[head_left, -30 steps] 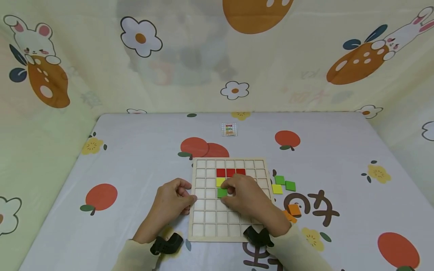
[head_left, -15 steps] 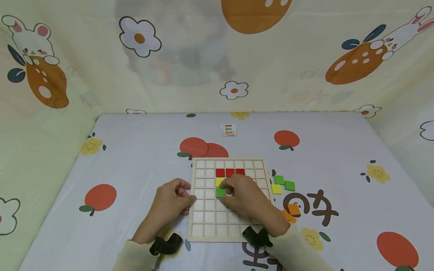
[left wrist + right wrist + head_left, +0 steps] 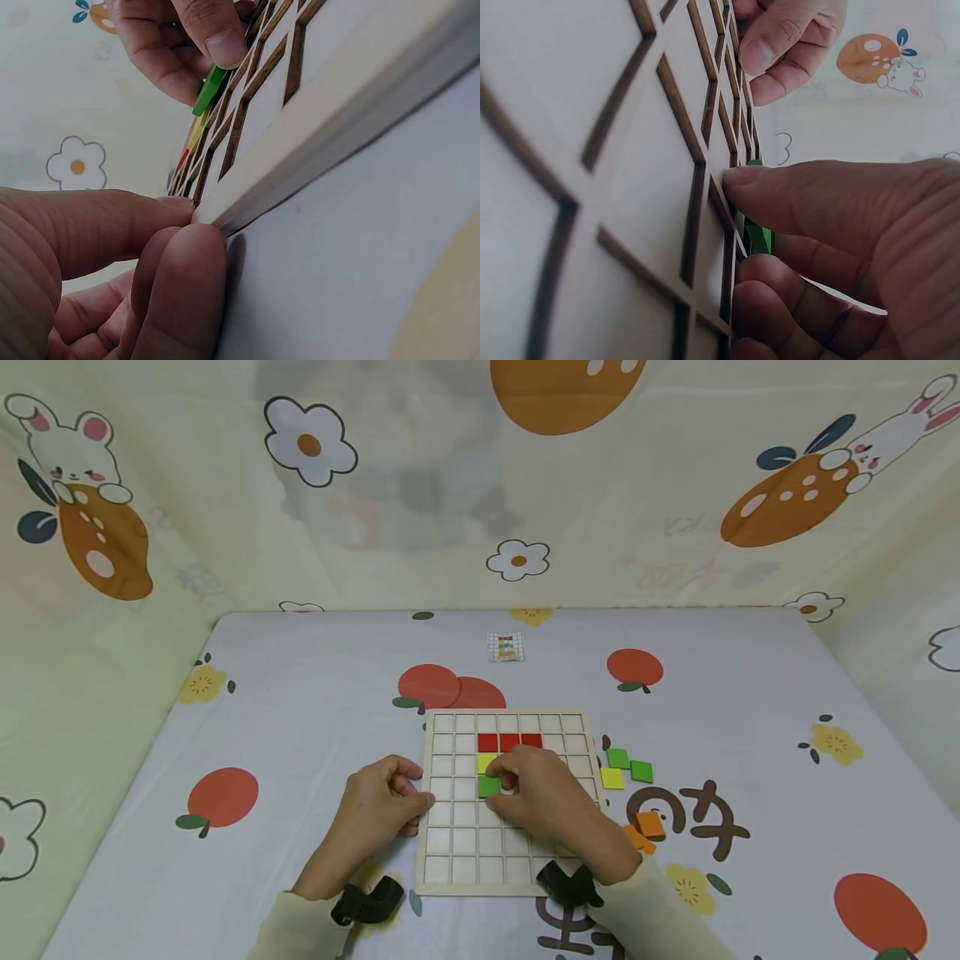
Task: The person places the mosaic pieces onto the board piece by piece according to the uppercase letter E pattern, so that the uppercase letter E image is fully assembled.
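Observation:
A square wooden grid board [image 3: 454, 840] lies on the table in the head view. My left hand [image 3: 378, 802] holds its left edge, thumb and forefinger pinching the rim [image 3: 225, 210] in the left wrist view. Over the grid, my right hand [image 3: 543, 793] pinches a green tile [image 3: 488, 787] between thumb and fingers. That green tile [image 3: 208, 91] sits raised and tilted above the cells in the left wrist view. Just beyond it a yellow tile [image 3: 487, 763] fills a cell, below a row of red tiles [image 3: 509, 742]. My right hand hides part of the grid.
Right of the board lie loose green tiles [image 3: 641, 772], a yellow tile [image 3: 612, 778] and orange tiles [image 3: 650, 825]. A small card with a coloured grid pattern [image 3: 506, 647] lies near the back edge. The printed cloth [image 3: 300, 735] covers the table.

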### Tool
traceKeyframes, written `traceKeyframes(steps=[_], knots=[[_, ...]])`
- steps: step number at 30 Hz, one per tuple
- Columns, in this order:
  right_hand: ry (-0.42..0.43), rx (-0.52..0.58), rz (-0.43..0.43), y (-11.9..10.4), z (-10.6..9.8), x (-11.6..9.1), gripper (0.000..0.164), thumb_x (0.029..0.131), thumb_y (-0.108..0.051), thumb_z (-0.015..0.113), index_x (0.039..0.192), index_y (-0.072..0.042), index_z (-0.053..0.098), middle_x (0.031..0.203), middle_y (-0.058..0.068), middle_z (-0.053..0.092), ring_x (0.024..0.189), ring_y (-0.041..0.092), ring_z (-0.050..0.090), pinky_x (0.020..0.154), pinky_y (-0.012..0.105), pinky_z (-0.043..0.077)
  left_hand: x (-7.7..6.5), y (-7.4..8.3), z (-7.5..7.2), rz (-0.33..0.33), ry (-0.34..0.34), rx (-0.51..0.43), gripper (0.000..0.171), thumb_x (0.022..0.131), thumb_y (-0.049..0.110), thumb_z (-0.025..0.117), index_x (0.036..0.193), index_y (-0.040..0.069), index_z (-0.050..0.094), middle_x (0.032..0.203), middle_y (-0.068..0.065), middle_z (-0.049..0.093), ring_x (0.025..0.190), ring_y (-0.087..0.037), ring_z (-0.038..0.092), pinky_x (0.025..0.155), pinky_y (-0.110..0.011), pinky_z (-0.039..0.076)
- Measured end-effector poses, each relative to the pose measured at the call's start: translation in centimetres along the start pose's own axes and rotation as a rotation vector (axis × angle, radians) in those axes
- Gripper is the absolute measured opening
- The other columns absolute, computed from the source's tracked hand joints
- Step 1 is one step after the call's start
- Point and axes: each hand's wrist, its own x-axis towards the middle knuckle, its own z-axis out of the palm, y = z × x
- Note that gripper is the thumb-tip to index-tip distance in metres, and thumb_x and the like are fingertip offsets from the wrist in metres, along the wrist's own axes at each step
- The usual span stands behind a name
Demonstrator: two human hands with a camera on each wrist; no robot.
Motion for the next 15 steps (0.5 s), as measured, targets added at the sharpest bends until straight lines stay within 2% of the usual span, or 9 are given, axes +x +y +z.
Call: traceKeyframes(steps=[15], knots=[[0.008, -0.021, -0.015, 0.01, -0.04, -0.08, 0.023, 0.081, -0.012, 0.089, 0.102, -0.01, 0.08, 0.075, -0.004, 0.055, 0.076, 0.015, 0.052, 0.066, 0.03, 0.044, -0.02, -0.06, 0.03, 0.005, -0.001, 0.008, 0.026, 0.087, 0.0, 0.081, 0.108, 0.0, 0.065, 0.074, -0.007, 0.064, 0.051, -0.016, 0.062, 0.051, -0.025, 0.055]])
